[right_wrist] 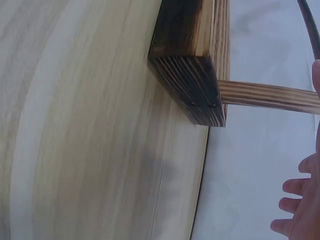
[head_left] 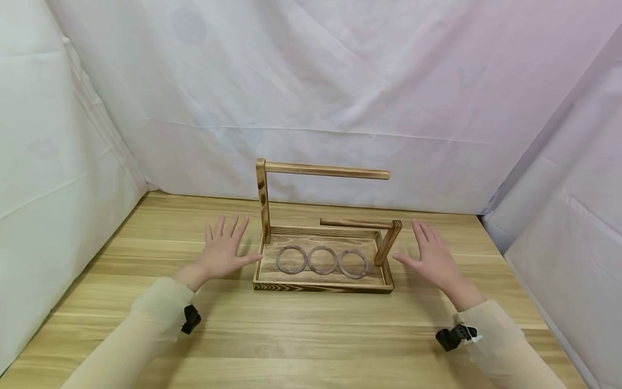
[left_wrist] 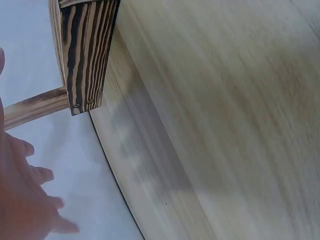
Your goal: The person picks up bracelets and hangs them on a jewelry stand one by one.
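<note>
A wooden tray stand [head_left: 320, 287] with dark burnt grain sits on the table, seen whole in the head view. Its tall left post carries a long bar [head_left: 328, 170], and its short right post a lower bar [head_left: 357, 223]. Three translucent rings [head_left: 322, 260] lie in a row inside the tray. My left hand [head_left: 223, 254] is spread at the tray's left end, thumb tip close to the wall. On the other side, my right hand [head_left: 432, 259] is held with fingers extended, its thumb near the short post. Neither hand holds anything.
The wood-grain table [head_left: 291, 335] reaches back to a white cloth [head_left: 311, 97] hanging behind it. More cloth hangs at the left [head_left: 58, 162] and the right. A small black device is strapped at each wrist.
</note>
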Action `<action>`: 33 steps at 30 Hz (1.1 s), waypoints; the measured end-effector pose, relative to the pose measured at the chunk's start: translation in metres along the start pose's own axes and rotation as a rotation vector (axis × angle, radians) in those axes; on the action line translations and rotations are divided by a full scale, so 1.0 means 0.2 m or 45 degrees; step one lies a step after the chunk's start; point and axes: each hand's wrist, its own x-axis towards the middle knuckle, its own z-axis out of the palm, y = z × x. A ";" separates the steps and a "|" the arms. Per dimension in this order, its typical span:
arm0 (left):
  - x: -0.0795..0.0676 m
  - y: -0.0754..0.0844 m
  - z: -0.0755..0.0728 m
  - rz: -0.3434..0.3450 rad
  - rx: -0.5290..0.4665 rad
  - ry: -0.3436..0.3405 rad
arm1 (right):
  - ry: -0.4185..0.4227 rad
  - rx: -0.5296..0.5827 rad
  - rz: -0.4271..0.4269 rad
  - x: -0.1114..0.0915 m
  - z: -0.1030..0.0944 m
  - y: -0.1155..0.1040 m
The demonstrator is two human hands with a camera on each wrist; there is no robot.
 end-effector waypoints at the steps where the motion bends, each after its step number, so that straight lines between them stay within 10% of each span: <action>1: 0.00 0.00 0.00 0.000 -0.030 -0.003 | 0.007 0.016 0.001 0.00 0.00 -0.01; 15: 0.01 0.02 0.03 -0.104 -0.700 -0.186 | 0.033 0.314 0.044 -0.05 0.01 -0.08; 33: -0.01 0.01 0.12 -0.156 -1.020 -0.327 | 0.040 0.595 0.090 -0.10 0.08 -0.15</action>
